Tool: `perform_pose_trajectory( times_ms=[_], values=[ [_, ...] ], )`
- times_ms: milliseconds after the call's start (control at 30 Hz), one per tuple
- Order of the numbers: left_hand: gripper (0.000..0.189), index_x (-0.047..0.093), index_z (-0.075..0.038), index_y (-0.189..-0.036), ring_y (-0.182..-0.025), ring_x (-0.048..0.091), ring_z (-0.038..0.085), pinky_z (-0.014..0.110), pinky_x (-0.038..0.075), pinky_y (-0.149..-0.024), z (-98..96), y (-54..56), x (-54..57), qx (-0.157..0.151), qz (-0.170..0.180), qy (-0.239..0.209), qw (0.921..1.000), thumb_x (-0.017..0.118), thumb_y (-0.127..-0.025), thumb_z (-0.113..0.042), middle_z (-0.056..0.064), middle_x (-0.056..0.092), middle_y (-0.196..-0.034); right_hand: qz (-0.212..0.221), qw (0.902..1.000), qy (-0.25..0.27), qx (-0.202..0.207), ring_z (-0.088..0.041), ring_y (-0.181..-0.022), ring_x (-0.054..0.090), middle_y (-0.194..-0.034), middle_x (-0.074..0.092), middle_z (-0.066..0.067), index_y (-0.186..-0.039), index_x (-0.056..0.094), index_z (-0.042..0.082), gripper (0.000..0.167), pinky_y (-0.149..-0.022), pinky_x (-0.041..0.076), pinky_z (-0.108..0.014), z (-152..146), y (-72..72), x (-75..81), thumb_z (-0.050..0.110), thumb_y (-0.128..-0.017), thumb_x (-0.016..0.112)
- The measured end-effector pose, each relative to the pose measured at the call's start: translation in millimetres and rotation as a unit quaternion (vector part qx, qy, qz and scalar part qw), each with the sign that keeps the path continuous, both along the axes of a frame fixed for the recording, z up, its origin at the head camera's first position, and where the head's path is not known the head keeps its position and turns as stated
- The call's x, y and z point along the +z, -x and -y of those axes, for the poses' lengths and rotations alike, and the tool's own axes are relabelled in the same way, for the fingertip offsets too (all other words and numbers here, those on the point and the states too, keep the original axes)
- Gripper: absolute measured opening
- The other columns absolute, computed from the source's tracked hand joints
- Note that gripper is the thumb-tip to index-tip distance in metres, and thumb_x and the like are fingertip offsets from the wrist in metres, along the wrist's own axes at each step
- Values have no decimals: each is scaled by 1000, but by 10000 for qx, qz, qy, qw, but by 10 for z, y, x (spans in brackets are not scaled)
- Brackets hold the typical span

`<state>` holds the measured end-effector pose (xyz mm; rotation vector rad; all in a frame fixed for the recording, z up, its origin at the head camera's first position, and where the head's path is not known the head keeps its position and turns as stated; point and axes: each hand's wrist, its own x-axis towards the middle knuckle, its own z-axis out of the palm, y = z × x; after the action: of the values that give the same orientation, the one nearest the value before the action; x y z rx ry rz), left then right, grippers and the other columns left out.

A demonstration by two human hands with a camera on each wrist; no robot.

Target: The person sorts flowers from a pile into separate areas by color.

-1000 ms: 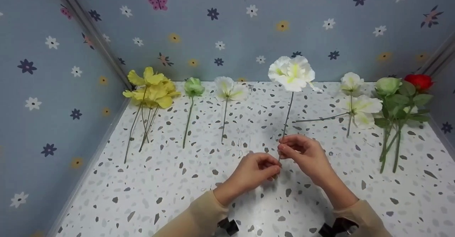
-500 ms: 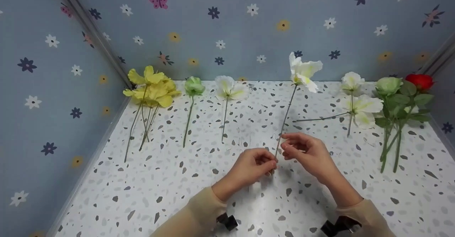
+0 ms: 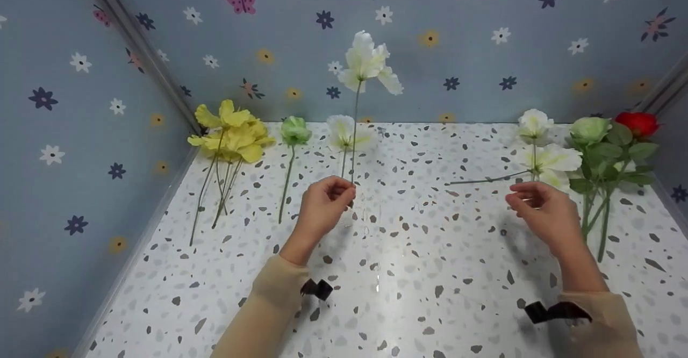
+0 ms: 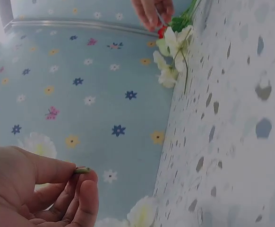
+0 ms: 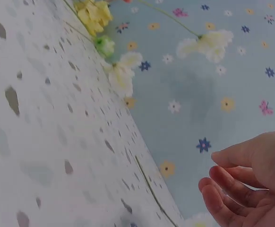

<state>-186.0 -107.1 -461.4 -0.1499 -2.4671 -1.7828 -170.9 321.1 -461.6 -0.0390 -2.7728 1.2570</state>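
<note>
My left hand (image 3: 322,205) pinches the lower stem of a white artificial flower (image 3: 366,59) between thumb and fingers. It holds the flower upright, with the bloom against the patterned back wall. In the left wrist view the stem's cut end (image 4: 82,170) pokes out between thumb and fingertip. Behind the stem lies another white flower (image 3: 339,131) on the tabletop. My right hand (image 3: 548,215) holds nothing, its fingers loosely bent over the right side. Just beyond it lie two white flowers (image 3: 556,159), one with its stem pointing left; the hand covers part of the other stem.
Yellow flowers (image 3: 234,137) lie in a bunch at the back left, beside a single green flower (image 3: 294,130). At the far right are a green rose (image 3: 589,130) and a red rose (image 3: 638,123) with leafy stems. Walls (image 3: 269,3) border the speckled table (image 3: 408,293).
My left hand has carried the white flower left and up, and the bloom has turned. My right hand has let go of the stem and moved right, toward the white flowers.
</note>
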Motion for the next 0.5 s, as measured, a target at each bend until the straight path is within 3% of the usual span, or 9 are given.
perform_pose_trajectory(
  times_ms=[133, 267, 500],
  values=[
    [8, 79, -2, -104, -80, 71, 20, 31, 59, -73, 102, 204, -84, 563, -279, 584, 9963, 75, -102, -9, 7, 77, -91, -75, 9982, -389, -459, 8, -87, 58, -122, 75, -21, -136, 71, 2, 44, -68, 50, -13, -260, 56, -103, 36, -108, 71],
    [9, 79, -2, -102, -84, 72, 25, 40, 60, -78, 156, 352, -192, 942, -402, 1173, 9878, 74, -103, -10, 9, 77, -92, 120, 9963, -535, -655, -6, -95, 60, -122, 75, -20, -135, 72, 2, 44, -68, 50, -15, -383, 91, -203, 37, -108, 69],
    [11, 79, 0, -99, -80, 69, 27, 44, 58, -76, 165, 422, -316, 886, -212, 1953, 9765, 71, -103, -6, 11, 75, -88, 372, 9952, -516, -744, -26, -105, 63, -125, 71, -22, -139, 67, -1, 48, -66, 53, -17, -499, 155, -273, 37, -110, 65]
  ],
)
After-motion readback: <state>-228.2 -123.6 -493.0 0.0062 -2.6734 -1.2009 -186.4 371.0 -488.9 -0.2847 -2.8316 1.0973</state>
